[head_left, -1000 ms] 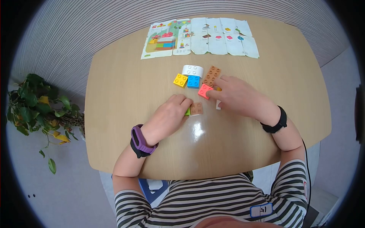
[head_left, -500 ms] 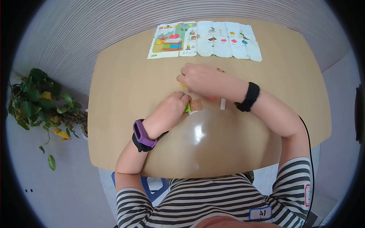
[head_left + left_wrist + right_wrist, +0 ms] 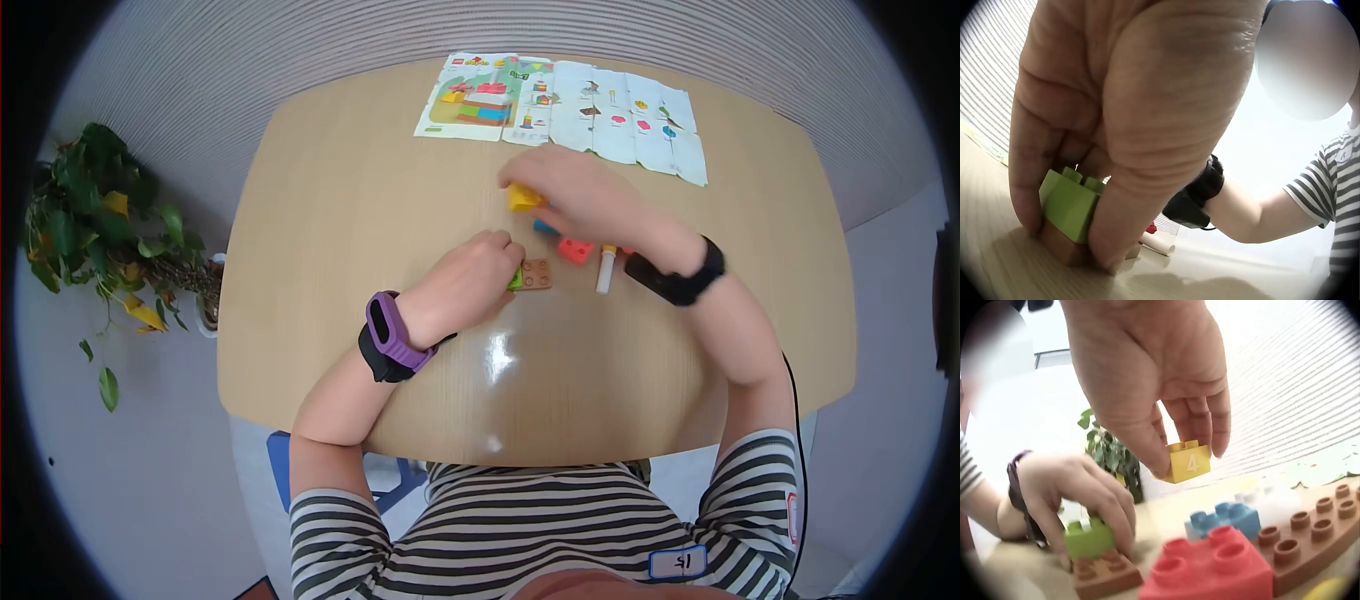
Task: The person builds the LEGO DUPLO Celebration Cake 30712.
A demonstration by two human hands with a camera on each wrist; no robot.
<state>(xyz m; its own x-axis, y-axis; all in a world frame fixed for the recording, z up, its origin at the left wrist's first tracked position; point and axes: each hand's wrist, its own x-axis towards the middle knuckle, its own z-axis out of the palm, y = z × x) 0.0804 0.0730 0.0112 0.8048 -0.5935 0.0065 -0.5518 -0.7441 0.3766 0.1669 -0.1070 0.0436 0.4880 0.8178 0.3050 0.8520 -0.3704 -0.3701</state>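
Note:
A yellow brick marked 4 (image 3: pixel 1190 464) is pinched between the thumb and fingers of the right hand (image 3: pixel 1154 369), held above the table in the right wrist view. The left hand (image 3: pixel 1129 94) grips a green brick (image 3: pixel 1067 205), which sits on one end of a brown brick (image 3: pixel 1105 575); the brown brick's other studs are bare. Beneath the right hand in the head view lie a partly covered blue brick (image 3: pixel 545 227) and a red brick (image 3: pixel 575 250). A longer brown piece (image 3: pixel 1316 540) and a blurred white brick (image 3: pixel 1275 499) show in the right wrist view.
A creased instruction sheet (image 3: pixel 560 105) lies along the table's far side. Right of the red brick is a white stick-like piece (image 3: pixel 606 270) with a yellow end. A leafy plant (image 3: pixel 130 230) stands off the table's left side.
The right hand has moved from the bricks on the right to the far left of the group, then lifted the yellow brick. The left hand keeps its grip on the green brick.

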